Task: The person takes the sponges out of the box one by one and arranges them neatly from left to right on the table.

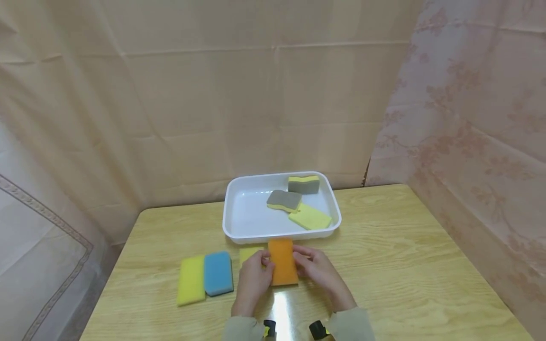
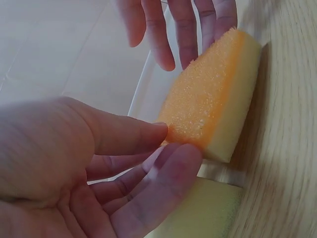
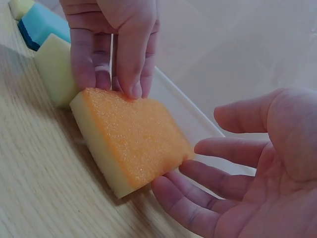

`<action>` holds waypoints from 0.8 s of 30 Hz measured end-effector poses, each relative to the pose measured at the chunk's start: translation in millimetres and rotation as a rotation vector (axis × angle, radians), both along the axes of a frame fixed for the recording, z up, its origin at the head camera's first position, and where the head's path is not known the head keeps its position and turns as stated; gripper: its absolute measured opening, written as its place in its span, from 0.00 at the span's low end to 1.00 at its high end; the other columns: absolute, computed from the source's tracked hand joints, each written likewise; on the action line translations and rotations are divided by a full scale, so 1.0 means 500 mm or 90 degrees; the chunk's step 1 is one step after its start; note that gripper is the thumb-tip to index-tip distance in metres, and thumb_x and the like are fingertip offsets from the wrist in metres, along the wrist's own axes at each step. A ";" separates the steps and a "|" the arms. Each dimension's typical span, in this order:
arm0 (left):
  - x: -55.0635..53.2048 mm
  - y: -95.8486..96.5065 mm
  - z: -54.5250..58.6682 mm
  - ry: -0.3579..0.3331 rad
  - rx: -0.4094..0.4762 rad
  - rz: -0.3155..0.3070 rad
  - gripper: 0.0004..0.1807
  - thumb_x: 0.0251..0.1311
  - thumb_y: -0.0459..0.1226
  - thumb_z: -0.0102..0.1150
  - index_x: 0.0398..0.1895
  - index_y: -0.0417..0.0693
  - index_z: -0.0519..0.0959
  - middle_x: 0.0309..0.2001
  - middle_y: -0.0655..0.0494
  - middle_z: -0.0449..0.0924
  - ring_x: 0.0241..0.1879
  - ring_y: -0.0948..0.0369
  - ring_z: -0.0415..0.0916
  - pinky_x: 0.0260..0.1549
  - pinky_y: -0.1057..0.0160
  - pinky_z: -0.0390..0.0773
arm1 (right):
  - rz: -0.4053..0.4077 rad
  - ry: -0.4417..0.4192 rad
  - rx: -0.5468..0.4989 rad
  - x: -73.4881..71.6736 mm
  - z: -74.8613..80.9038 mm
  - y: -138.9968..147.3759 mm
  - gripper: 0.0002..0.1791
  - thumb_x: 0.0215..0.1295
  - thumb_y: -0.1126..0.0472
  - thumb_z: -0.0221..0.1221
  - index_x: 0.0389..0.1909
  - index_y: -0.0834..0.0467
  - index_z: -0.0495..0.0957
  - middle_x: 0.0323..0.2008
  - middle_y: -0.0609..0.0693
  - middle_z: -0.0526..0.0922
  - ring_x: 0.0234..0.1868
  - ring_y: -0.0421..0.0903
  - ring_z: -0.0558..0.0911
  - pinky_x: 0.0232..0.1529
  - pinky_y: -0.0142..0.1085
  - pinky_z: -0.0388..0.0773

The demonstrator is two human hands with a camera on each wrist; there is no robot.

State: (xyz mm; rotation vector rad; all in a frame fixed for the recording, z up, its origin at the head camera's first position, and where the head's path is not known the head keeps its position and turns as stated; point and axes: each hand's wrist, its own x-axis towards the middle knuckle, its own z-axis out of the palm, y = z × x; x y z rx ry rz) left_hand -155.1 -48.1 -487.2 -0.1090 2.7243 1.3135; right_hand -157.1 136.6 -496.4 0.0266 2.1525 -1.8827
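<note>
Head view showed the orange sponge [image 1: 283,263] just in front of the white tray [image 1: 245,208]; the left hand [image 1: 254,279] pinched one edge, while the right hand's [image 1: 317,271] loosely spread fingers [image 3: 223,181] touched the opposite one.

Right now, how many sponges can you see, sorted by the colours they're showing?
Orange-faced sponge: 1
Blue sponge: 1
Grey-and-yellow sponges: 2
Sponges showing only yellow from above: 3, one partly hidden
Total: 7
</note>
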 end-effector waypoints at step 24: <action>-0.028 -0.015 -0.017 -0.044 -0.016 -0.058 0.13 0.57 0.28 0.66 0.46 0.33 0.81 0.33 0.52 0.79 0.34 0.56 0.76 0.36 0.57 0.82 | 0.051 0.026 0.092 0.006 -0.021 -0.014 0.25 0.77 0.58 0.55 0.65 0.72 0.72 0.63 0.65 0.76 0.60 0.59 0.79 0.56 0.48 0.80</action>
